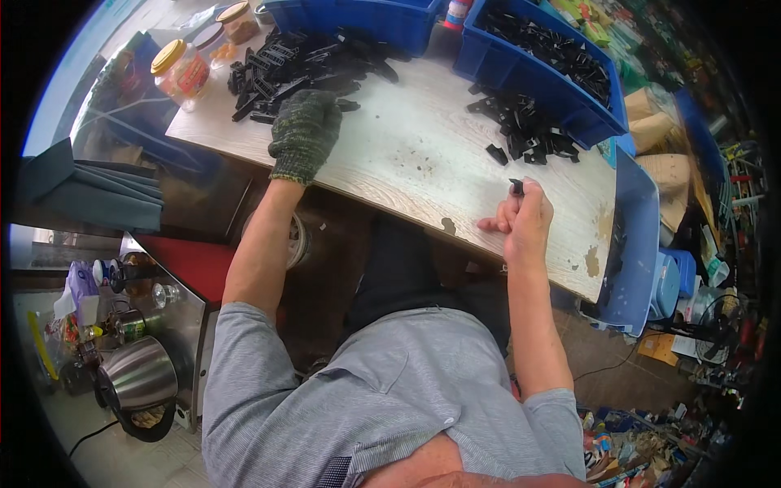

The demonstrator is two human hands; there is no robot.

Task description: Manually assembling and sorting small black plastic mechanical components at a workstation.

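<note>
My left hand [304, 134], in a dark green and black knitted glove, is at the near edge of a pile of long black plastic parts [281, 69]. Its fingers curl downward, and whatever they grip is hidden beneath the glove. A small black plastic piece [517, 187] is pinched between the thumb and forefinger of my bare right hand [525, 218], just over the table's near right part. Beyond that hand lies a loose heap of small black plastic pieces [529, 130], with one piece [496, 154] slightly apart from it.
The pale wooden table [390, 154] has worn patches. A blue bin [545, 73] full of black pieces stands at the back right, another blue bin [358, 24] at the back. Jars [181, 71] stand far left. A larger blue tub [639, 236] adjoins the right edge; a kettle [138, 374] is lower left.
</note>
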